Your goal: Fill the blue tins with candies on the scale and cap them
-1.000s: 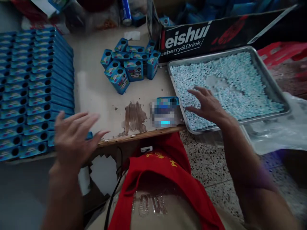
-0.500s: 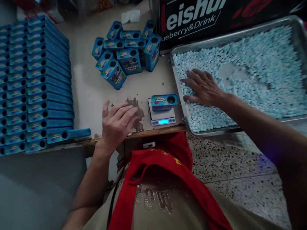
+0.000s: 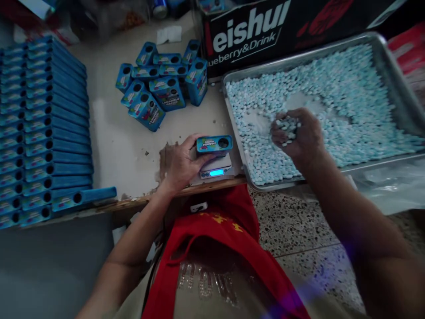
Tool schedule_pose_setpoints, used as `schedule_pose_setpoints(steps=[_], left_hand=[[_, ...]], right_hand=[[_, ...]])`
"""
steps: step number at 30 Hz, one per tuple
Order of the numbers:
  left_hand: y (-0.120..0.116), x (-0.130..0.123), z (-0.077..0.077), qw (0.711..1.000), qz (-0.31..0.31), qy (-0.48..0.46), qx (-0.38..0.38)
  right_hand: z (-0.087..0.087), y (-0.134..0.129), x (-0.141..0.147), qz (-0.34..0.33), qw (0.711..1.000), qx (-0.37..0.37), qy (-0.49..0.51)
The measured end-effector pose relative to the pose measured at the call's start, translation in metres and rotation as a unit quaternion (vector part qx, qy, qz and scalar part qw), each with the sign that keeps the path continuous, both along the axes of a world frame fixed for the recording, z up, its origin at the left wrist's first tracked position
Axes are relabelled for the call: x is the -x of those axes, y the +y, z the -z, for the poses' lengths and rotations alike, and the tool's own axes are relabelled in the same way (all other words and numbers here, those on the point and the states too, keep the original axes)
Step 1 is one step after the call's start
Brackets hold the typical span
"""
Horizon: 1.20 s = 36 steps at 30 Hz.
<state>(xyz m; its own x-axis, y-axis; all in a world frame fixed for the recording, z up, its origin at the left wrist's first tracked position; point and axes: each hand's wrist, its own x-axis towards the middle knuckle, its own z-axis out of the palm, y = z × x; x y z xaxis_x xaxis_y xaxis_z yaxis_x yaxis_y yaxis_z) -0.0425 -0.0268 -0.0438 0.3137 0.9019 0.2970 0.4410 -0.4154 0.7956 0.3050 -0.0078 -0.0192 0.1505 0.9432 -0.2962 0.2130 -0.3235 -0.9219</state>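
My left hand (image 3: 186, 164) is closed around the left end of a blue candy tin (image 3: 214, 144), thumb in front and fingers behind. The tin stands on a small digital scale (image 3: 217, 172) with a lit blue display, and a dark round hole shows in its top. Over the metal tray (image 3: 247, 170), my right hand (image 3: 307, 137) is cupped around a handful of pale blue and white candies (image 3: 288, 128). More loose candies (image 3: 358, 97) cover much of the tray, with bare metal showing beside the hand.
Long rows of blue tins (image 3: 56, 128) stand at the left, one tin (image 3: 99, 195) lying by the table edge. Several more tins (image 3: 168, 93) cluster at the back middle. A black printed box (image 3: 249, 35) stands behind the tray.
My left hand has moved right from the bare table and taken hold of the tin on the scale. My right hand has gathered candies from the tray's left side and lifted them.
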Motion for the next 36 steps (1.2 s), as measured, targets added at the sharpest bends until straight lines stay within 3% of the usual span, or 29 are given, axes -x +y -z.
schedule_pose_setpoints(steps=[3,7,10,13,16,21,24,27,30,33,36], left_hand=[[0.009,-0.029,-0.014,1.0,0.009,-0.019,-0.018],[0.02,-0.064,-0.041,0.997,0.04,0.002,-0.07],[0.03,-0.088,-0.049,0.994,0.058,-0.005,-0.089],[0.036,-0.107,-0.046,0.995,0.059,-0.017,-0.08],[0.037,-0.119,-0.041,0.996,0.055,-0.023,-0.06],[0.04,-0.135,-0.031,0.997,0.061,-0.039,-0.04],[0.042,-0.14,-0.024,0.997,0.06,-0.055,-0.015],[0.037,-0.129,-0.02,0.993,0.051,-0.104,0.04],[0.021,-0.096,-0.025,0.988,0.027,-0.145,0.051],[0.0,-0.053,-0.032,0.992,-0.019,-0.122,0.014],[-0.013,-0.02,-0.025,0.994,-0.058,-0.09,0.017]], right_hand=[[-0.011,-0.009,0.004,0.059,0.985,-0.014,0.162],[-0.027,-0.006,0.019,0.108,0.957,-0.13,0.236],[-0.045,0.001,0.028,0.12,0.933,-0.208,0.269],[-0.06,0.004,0.033,0.123,0.95,-0.222,0.185],[-0.064,0.003,0.038,0.107,0.962,-0.227,0.111],[-0.059,0.001,0.041,0.156,0.946,-0.247,0.142],[-0.05,0.007,0.018,0.197,0.945,-0.218,0.145],[-0.027,0.015,-0.022,0.225,0.949,-0.175,0.133],[0.006,0.014,-0.047,0.206,0.962,-0.15,0.095],[0.03,-0.001,-0.042,0.127,0.976,-0.156,0.089],[0.029,-0.019,-0.027,0.115,0.98,-0.132,0.096]])
